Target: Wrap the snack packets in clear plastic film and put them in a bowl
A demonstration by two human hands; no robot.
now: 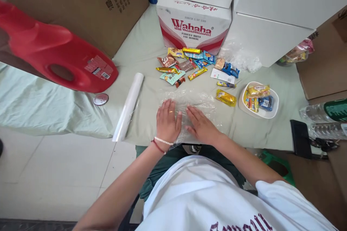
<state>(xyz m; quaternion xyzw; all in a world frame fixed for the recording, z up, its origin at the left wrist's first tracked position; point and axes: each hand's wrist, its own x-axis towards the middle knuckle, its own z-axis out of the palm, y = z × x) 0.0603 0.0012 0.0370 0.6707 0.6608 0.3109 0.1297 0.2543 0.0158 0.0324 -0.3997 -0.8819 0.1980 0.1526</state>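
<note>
A sheet of clear plastic film lies wrinkled on the pale green cloth near the table's front edge. My left hand rests flat on its left part, fingers stretched forward and thumb out. To the right, my right hand also lies on the film, fingers extended toward the left hand. Neither hand grips anything. Left of them is a roll of clear film, set at a slant. A yellow snack packet is to the right of the film, beside a white bowl holding several wrapped snacks.
Several wrapped snacks lie in a pile before a Wahaha box. Crumpled plastic sits by the white boxes. A red jug and a round lid are left; bottles and a black phone-like object are right.
</note>
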